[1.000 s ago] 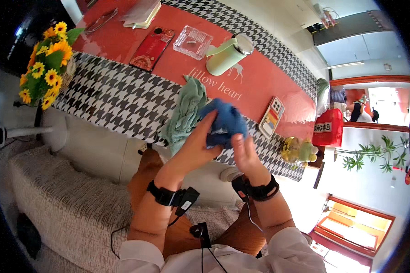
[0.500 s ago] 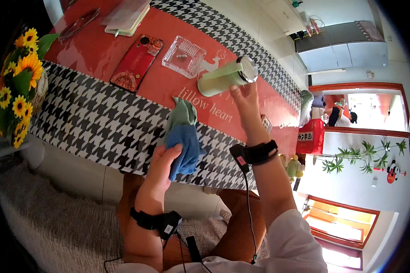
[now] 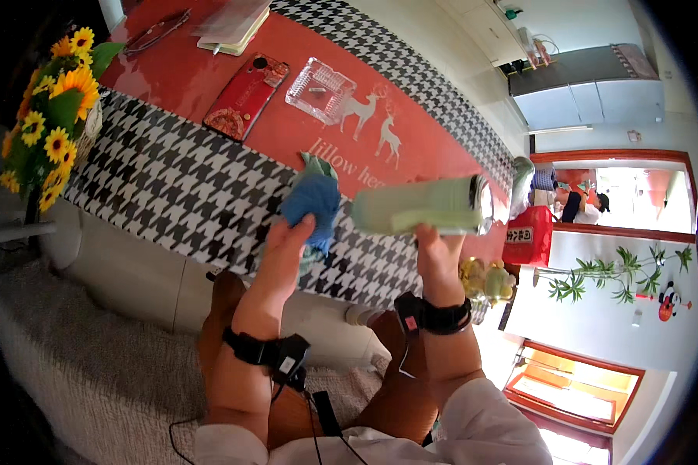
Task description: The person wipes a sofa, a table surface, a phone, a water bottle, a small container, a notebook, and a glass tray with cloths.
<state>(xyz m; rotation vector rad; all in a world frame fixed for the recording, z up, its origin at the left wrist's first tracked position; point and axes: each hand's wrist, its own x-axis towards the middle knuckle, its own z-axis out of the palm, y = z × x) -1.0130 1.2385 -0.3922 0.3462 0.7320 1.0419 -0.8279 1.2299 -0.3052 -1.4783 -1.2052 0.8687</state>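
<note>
Qty: 1 lt-grn tumbler point(image 3: 419, 206), 2 cloths (1 blue cloth point(image 3: 313, 201), 1 grn cloth point(image 3: 316, 164)), 1 red phone point(image 3: 247, 97), 1 glass ashtray point(image 3: 318, 94), 1 notebook point(image 3: 235, 35), 1 pr. eyeglasses point(image 3: 157, 32), 1 sunflower bouquet point(image 3: 63, 116), 1 desk point(image 3: 159, 167), 2 printed deer point(image 3: 361, 113), 2 blk wrist straps point(image 3: 446, 318), 1 L hand point(image 3: 288, 238), 1 R hand point(image 3: 439, 254), 1 red bag point(image 3: 529, 236).

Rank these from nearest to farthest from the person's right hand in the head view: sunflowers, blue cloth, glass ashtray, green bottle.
From the right hand:
1. Green bottle: in that hand.
2. Blue cloth: to its left, in the left hand.
3. Glass ashtray: up and left.
4. Sunflowers: far left.
</note>
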